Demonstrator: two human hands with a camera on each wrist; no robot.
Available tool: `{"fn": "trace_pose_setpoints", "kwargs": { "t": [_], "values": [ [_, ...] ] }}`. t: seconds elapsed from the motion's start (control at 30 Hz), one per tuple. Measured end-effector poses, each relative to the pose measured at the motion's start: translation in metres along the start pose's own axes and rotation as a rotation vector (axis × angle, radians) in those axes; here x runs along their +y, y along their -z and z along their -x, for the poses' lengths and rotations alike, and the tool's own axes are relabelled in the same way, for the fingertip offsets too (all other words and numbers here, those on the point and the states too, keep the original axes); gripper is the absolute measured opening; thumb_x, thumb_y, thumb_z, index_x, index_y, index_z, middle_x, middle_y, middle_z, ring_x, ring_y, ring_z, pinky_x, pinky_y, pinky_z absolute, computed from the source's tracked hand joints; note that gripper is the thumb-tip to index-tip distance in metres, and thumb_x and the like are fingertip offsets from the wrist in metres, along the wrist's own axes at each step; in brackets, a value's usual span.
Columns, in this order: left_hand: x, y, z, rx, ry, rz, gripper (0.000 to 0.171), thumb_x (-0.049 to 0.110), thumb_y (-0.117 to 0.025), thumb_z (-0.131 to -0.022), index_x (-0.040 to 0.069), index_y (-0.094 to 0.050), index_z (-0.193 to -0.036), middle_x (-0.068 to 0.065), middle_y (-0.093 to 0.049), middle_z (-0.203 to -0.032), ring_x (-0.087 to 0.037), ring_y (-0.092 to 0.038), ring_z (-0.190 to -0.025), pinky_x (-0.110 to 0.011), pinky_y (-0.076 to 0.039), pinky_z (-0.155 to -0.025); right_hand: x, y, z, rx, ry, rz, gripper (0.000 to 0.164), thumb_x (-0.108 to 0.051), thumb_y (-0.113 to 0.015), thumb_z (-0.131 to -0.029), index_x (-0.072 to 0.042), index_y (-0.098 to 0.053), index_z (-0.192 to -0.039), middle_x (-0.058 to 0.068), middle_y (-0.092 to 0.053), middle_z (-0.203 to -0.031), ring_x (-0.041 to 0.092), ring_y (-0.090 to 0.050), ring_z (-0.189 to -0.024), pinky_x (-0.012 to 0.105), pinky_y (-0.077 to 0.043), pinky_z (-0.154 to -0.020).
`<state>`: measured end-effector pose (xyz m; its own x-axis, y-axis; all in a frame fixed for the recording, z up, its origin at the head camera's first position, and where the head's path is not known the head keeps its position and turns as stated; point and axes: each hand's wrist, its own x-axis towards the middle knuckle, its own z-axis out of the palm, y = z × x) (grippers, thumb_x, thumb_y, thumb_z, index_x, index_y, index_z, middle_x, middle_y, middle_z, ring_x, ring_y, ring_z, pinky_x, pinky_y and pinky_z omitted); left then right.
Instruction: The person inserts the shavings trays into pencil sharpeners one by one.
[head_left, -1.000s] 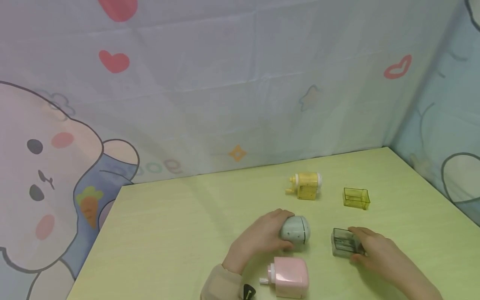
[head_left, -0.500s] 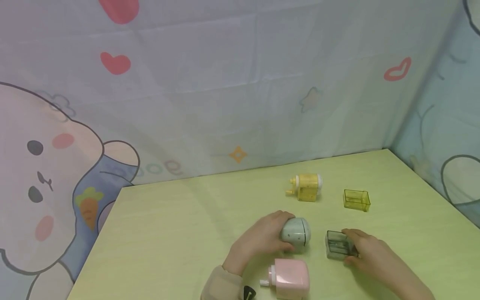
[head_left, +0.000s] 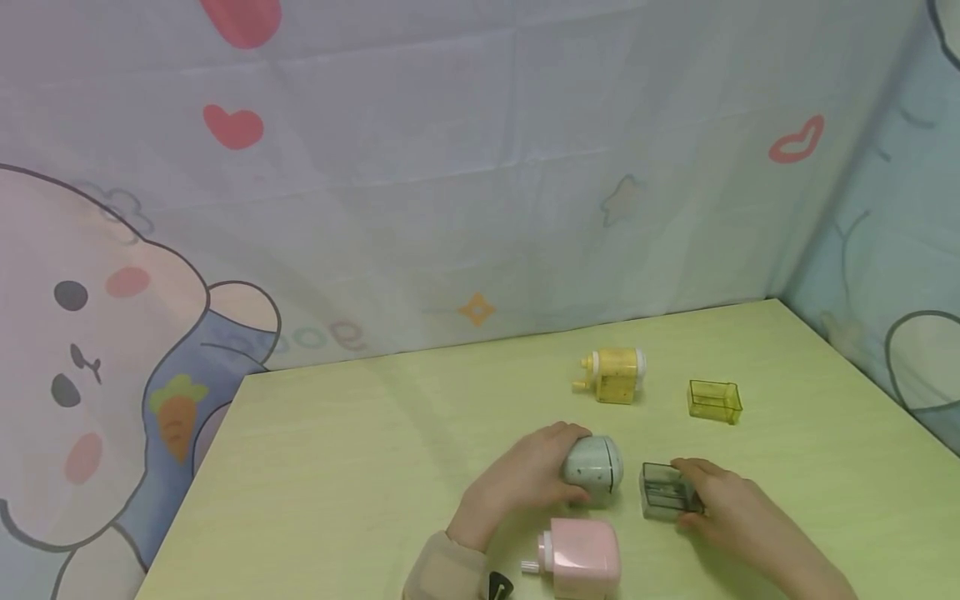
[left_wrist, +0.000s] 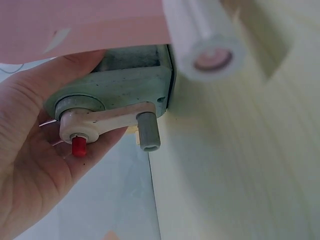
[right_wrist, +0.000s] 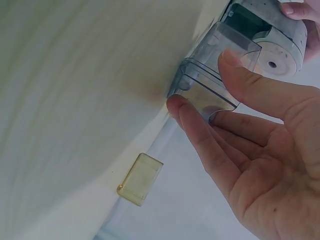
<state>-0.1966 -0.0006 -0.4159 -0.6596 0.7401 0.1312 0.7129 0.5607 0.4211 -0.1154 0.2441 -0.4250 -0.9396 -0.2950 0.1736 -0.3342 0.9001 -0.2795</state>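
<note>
Two grips, lower right of head view.
Green sharpener is held in curled left hand; grey transparent tray is pinched by right hand.

Faint rounded lettering is printed low on the pale fabric backdrop, beside the blue-clothed white cartoon animal and just above the table's far edge. A pale green rounded letter can be read as an "o"; the reddish curved letter to its right seems shaped like a "g". Farther left the lettering is too faint to be read, so the whole word cannot be told. On the same fabric, a solid red heart sign and an outlined red heart sign are printed.
</note>
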Motion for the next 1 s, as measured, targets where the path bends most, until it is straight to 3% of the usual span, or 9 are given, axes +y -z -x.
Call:
{"fn": "trace_pose_setpoints", "kwargs": {
  "t": [0.23, 1.0],
  "values": [
    [-0.0006, -0.0008, -0.0002, 0.002, -0.003, -0.005, 0.067, 0.034, -0.076, -0.068, 0.014, -0.045, -0.124, 0.002, -0.056, -0.113, -0.003, -0.048, -0.093, -0.022, -0.046, -0.084, -0.0034, -0.0014, -0.0027, -0.031, -0.003, -0.009, 0.064, -0.019, -0.078, -0.062, 0.009, -0.053, -0.113, 0.028, -0.058, -0.11, 0.037, -0.056, -0.092, 0.05, -0.052, -0.075],
    [-0.0012, -0.0025, -0.0021, -0.011, 0.01, -0.016, 0.069, 0.034, -0.076, -0.068, 0.014, -0.045, -0.125, 0.001, -0.056, -0.114, -0.004, -0.048, -0.093, -0.023, -0.046, -0.084, -0.0098, -0.0056, -0.0068, 0.013, 0.051, -0.001, 0.064, -0.017, -0.079, -0.06, 0.01, -0.053, -0.112, 0.027, -0.06, -0.108, 0.035, -0.058, -0.089, 0.048, -0.053, -0.072]
  ]
}}
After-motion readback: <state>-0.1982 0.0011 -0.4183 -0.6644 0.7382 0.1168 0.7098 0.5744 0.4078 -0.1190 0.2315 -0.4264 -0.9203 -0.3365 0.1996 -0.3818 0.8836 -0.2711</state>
